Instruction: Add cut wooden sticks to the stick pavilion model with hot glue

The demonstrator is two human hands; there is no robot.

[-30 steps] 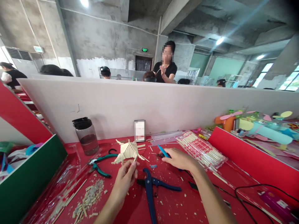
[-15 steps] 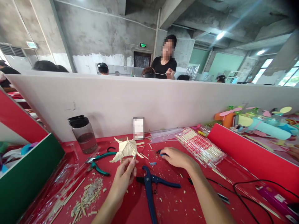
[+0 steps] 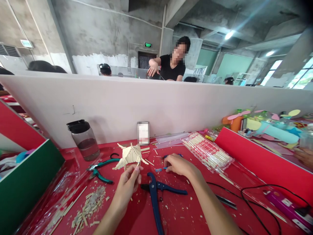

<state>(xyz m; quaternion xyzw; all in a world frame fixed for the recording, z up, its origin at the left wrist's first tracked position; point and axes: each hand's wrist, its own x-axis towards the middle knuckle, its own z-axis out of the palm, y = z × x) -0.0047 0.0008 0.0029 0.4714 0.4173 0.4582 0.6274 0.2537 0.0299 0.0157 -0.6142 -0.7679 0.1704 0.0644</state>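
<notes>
My left hand (image 3: pixel 129 179) is closed at the near edge of a small roof-shaped model (image 3: pixel 131 155) built of pale wooden sticks. A short stick end shows above its thumb; whether it belongs to the model I cannot tell. My right hand (image 3: pixel 180 165) rests low over the table with fingers curled. A dark blue tool, partly hidden, shows behind that hand, and a small light blue piece (image 3: pixel 158 169) lies by its fingertips. What the right fingers hold is hidden. A blue-handled cutter (image 3: pixel 154 189) lies open between my forearms.
Green-handled pliers (image 3: pixel 96 169) and a water bottle (image 3: pixel 85 140) are on the left, near stick scraps (image 3: pixel 89 205). A phone (image 3: pixel 143 133) leans on the white partition (image 3: pixel 122 104). Bagged sticks (image 3: pixel 207 151), a black cable (image 3: pixel 256 186) and a purple power strip (image 3: pixel 283 205) are right. A person stands beyond.
My right hand has shifted slightly toward me and left, its fingertips now by the light blue piece; more of the dark blue tool shows behind it. My left hand still grips the model.
</notes>
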